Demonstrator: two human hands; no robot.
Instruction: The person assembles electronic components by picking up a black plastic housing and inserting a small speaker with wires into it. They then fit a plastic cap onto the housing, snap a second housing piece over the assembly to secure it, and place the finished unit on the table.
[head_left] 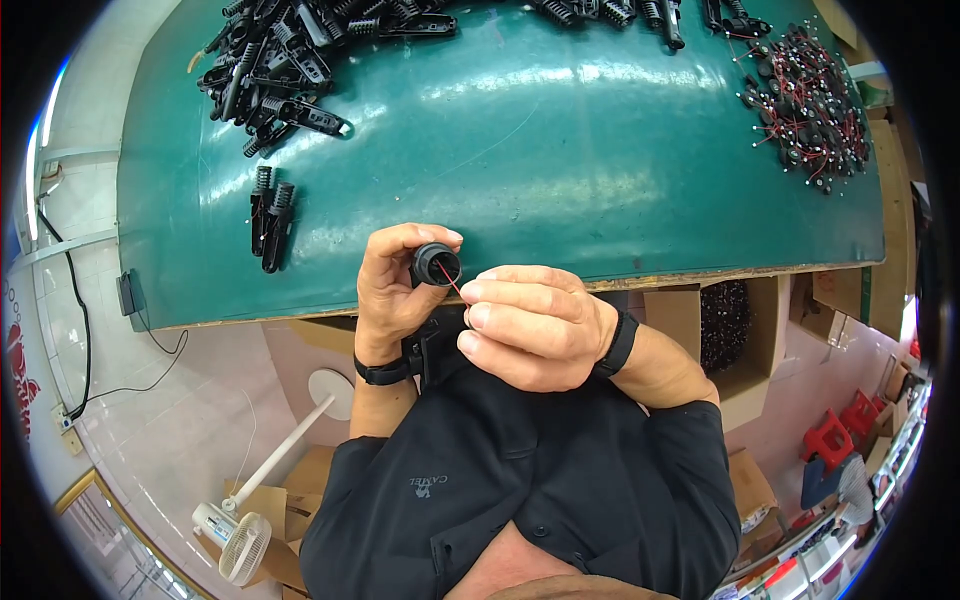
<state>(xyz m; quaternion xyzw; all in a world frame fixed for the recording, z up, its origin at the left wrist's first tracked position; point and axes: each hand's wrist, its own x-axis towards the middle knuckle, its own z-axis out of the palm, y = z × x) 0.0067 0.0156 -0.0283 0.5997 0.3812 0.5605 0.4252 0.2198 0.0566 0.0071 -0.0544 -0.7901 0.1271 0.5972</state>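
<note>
The left grip (390, 290) is clasped around a black cylindrical part (419, 268), its open end turned toward the right grip (540, 328), whose fingertips are pinched on a red wire (452, 281) running out of that opening. Both grips are at the near edge of a green worktop (600, 150), with two black ribbed pieces (276, 230) left of the left grip, a pile of black parts (290, 55) beyond them, and a heap of wired round components (808, 115) far to the right. Below the left grip stands a white fan (244, 550) on the floor side; right of the right grip, under the worktop, sits a cardboard box (748, 398).
</note>
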